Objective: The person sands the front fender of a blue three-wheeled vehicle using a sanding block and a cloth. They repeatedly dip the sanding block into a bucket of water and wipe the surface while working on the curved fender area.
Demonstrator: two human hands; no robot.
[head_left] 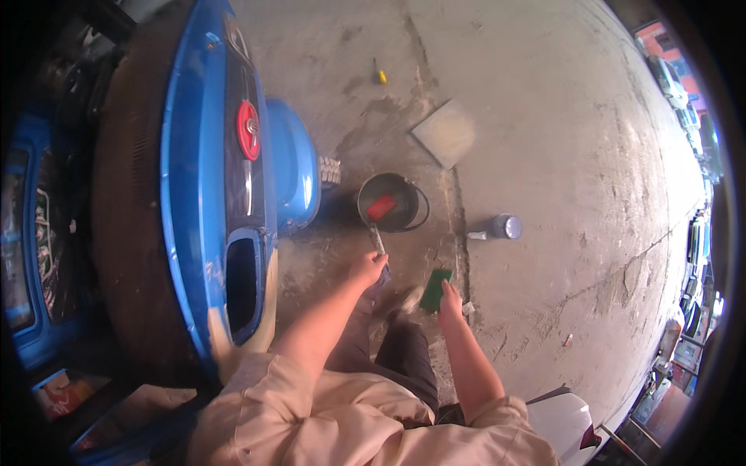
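Observation:
My left hand (369, 269) is closed round the lower end of a thin pale strip-like tool (378, 239), held at the near rim of a dark bucket (414, 223). A red flat block (381, 207) shows inside the bucket, in line with the strip; I cannot tell whether the two are joined. My right hand (450, 300) grips a flat green pad (435, 289) by its right edge, above the floor. Left of my arms stands a blue vehicle front (186, 179) with a red badge (249, 130) and a tan patch (264, 318) beside a dark headlight opening (242, 287).
A square pale board (447, 133) lies beyond the bucket, a yellow-handled screwdriver (381, 76) farther off. To the right stands a round tin (507, 227) with a small pale object (477, 235) beside it. Behind my right arm is a white panel (559, 423).

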